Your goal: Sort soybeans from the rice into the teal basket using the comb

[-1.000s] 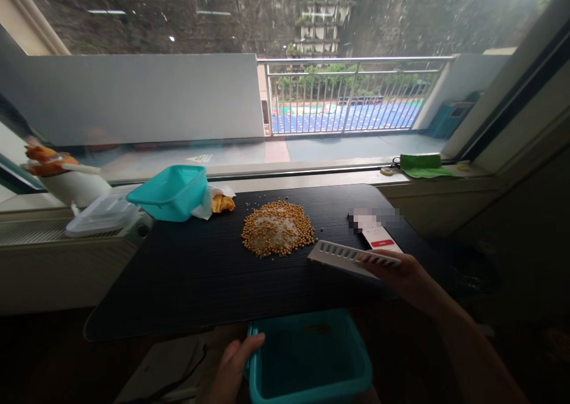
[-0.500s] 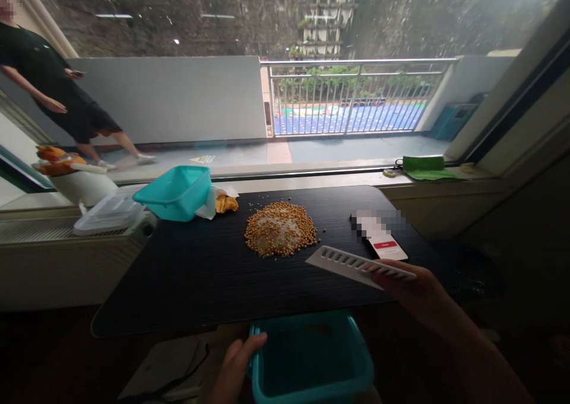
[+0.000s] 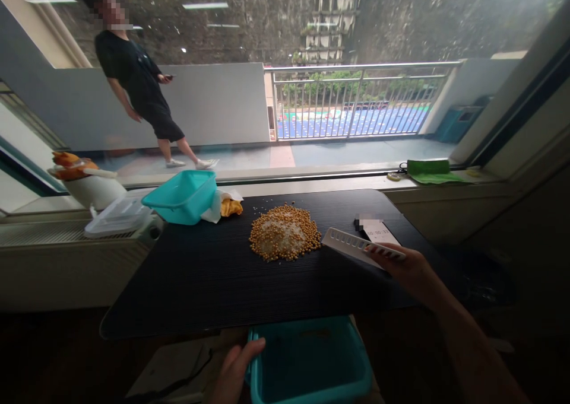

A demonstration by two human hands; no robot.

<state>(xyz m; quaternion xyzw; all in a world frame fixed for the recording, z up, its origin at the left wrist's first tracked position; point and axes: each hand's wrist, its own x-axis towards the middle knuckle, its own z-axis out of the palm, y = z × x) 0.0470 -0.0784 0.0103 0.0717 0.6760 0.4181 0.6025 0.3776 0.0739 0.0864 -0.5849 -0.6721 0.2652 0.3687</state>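
My right hand [image 3: 407, 270] grips a white slotted plastic panel [image 3: 351, 244] and holds it just right of a heap of yellow beans mixed with white grains [image 3: 285, 238] on the dark table [image 3: 214, 285]. The panel's far end nearly reaches the heap's edge. My left hand [image 3: 236, 371] holds the left rim of a teal basket [image 3: 309, 362] below the table's near edge, thumb on the rim. Inside the basket I make out only a few specks.
A second teal basket [image 3: 182, 195] rests at the table's back left on a clear lidded box [image 3: 118, 217], beside crumpled paper with yellow food [image 3: 229, 205]. A phone [image 3: 378, 231] lies behind the panel. Outside the window a person [image 3: 142, 89] walks along the balcony.
My right hand has brought the panel up and toward the heap, now covering part of the phone. The person outside has walked to the right. My left hand stays on the basket.
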